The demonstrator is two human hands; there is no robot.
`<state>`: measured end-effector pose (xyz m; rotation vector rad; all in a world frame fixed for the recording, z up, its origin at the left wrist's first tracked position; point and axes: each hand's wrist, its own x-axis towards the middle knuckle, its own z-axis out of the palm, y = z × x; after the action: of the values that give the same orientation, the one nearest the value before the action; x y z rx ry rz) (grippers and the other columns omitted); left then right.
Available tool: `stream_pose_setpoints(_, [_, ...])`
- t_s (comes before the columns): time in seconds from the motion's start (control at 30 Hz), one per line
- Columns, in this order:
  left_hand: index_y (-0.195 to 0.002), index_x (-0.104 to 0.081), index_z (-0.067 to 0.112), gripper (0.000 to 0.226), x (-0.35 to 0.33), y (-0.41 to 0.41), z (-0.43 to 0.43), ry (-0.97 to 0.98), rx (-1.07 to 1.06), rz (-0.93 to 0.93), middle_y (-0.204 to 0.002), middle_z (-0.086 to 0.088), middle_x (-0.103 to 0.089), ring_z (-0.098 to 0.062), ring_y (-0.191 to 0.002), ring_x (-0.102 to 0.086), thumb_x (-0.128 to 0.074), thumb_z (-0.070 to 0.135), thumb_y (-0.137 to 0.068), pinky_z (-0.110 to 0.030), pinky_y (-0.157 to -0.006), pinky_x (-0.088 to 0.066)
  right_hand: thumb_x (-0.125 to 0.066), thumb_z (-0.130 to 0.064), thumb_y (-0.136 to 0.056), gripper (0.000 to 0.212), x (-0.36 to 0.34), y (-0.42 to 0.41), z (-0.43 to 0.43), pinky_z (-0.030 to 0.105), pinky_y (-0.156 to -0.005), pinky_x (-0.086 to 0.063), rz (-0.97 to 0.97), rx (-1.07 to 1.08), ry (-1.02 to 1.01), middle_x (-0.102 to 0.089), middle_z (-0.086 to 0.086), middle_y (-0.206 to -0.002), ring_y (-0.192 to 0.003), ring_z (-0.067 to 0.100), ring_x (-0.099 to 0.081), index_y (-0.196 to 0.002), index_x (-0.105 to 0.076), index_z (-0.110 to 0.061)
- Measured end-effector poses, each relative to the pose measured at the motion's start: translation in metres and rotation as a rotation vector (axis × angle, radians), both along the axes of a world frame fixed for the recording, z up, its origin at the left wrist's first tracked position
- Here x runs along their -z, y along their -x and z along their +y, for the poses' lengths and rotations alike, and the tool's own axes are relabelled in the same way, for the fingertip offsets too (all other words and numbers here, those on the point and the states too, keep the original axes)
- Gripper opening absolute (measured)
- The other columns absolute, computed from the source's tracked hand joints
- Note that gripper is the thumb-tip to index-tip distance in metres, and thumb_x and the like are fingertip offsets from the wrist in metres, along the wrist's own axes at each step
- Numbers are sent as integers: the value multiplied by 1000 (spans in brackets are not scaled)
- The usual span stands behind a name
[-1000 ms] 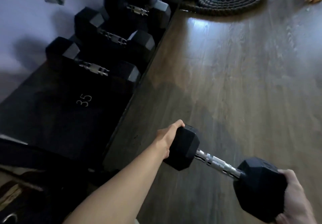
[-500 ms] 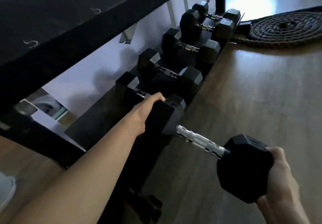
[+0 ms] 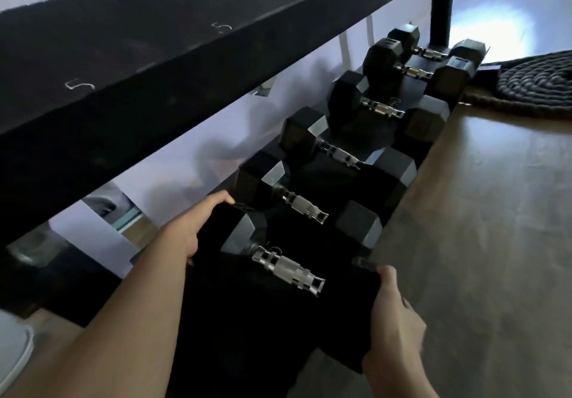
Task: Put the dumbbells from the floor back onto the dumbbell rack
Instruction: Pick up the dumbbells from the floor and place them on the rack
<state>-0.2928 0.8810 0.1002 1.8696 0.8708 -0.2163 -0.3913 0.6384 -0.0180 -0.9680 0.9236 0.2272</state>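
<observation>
I hold a black hex dumbbell (image 3: 288, 269) with a chrome handle over the near end of the rack's lower shelf (image 3: 247, 335). My left hand (image 3: 188, 230) grips its far head, and my right hand (image 3: 391, 317) grips its near head. Whether the dumbbell rests on the shelf or hangs just above it I cannot tell. Just beyond it lies a row of several black hex dumbbells (image 3: 305, 207) on the same shelf, running away to the right. The rack's upper shelf (image 3: 154, 57) spans the top left, marked with chalk numbers 5 and 10.
A coiled thick rope (image 3: 532, 85) lies on the wooden floor (image 3: 495, 243) past the rack's far end. A black upright post (image 3: 441, 4) stands at that end. A pale wall runs behind the rack. A white object (image 3: 12, 354) sits at the lower left edge.
Both hands carried the dumbbell from above the floor leftwards to the rack's lower shelf, beside the last stored dumbbell. My view rose and the upper shelf came into sight.
</observation>
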Motion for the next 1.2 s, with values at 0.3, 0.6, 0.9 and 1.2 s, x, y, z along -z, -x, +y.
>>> stream_pose_setpoints(0.3, [-83, -70, 18, 57, 39, -19, 42, -66, -103, 83, -89, -13, -69, -33, -87, -63, -77, 57, -40, -44, -82, -44, -52, -92, -45, 115, 22, -24, 34, 58, -100, -46, 60, -34, 155, -59, 7, -133, -118, 38, -58, -138, -50, -25])
stream_pose_setpoints(0.6, [-138, -51, 9, 101, 49, -8, 27, -394, -225, -201, -139, -11, -54, -31, -120, -55, -71, 68, -59, -42, -94, -49, -49, -88, -52, 115, 7, -13, 25, 56, -100, -47, -22, -118, 73, -55, 6, -136, -121, 36, -55, -143, -43, -18])
stream_pose_setpoints(0.9, [-138, -47, 16, 94, 82, 33, -10, -734, -91, -410, -138, -10, -44, -30, -122, -49, -75, 69, -65, -35, -88, -43, -49, -88, -54, 119, -7, -6, 22, 56, -103, -44, -63, -126, 50, -49, 8, -145, -128, 36, -51, -149, -35, -18])
stream_pose_setpoints(1.2, [-132, -54, 16, 83, 83, 28, 3, -784, -8, -464, -133, -7, -48, -25, -121, -49, -84, 56, -65, -27, -88, -40, -51, -47, -75, 48, 10, 5, 31, 48, -99, -51, -419, 43, 361, -70, -9, -116, -111, 12, -64, -119, -67, -37])
